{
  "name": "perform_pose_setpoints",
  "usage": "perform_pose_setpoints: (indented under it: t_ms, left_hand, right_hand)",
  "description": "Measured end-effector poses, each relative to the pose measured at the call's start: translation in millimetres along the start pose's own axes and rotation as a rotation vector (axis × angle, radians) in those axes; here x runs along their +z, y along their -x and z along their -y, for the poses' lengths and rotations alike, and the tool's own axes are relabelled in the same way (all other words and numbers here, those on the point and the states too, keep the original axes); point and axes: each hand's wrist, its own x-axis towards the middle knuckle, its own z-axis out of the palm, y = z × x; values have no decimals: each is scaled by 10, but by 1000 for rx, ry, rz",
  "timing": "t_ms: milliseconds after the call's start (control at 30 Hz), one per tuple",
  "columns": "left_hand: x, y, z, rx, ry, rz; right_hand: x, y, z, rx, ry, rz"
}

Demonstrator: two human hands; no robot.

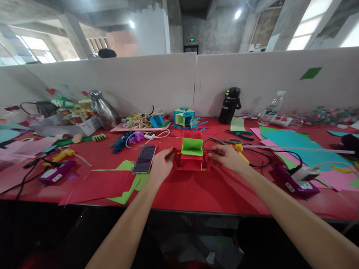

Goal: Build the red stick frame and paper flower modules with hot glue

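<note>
A small red paper model (192, 162) with a folded green piece (192, 146) on top stands on the red table in front of me. At its left side is my left hand (163, 163), fingers curled and closed on its edge. My right hand (226, 156) pinches the model's right side between thumb and fingers. A phone (144, 159) lies just left of my left hand. Beyond my right hand is a yellow glue gun (241, 152), partly hidden by that hand.
Red paper sheets (101, 185) lie at the left, coloured sheets (297, 146) at the right. Purple power strips (57, 173) with cables sit on both sides. A black bottle (230, 105), a steel jug (103, 109) and a blue paper model (184, 118) stand along the partition (154, 84).
</note>
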Motion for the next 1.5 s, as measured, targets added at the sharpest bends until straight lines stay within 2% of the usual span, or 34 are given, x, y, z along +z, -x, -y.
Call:
perform_pose_setpoints:
  t_ms: [267,633,967,1200,1500]
  left_hand:
    - [13,-13,35,-48,14,-11]
    - [5,-15,6,-74,-7,-12]
    - [7,1,13,-56,30,-9]
    - [10,6,2,-52,35,-15]
    - [14,7,13,-50,38,-8]
  right_hand:
    - [-8,23,80,-24,109,-53]
    - [16,50,89,-3,121,-112]
    - [36,17,89,-92,158,-98]
    - [62,3,-5,-72,157,-117]
    - [72,25,41,-78,144,-128]
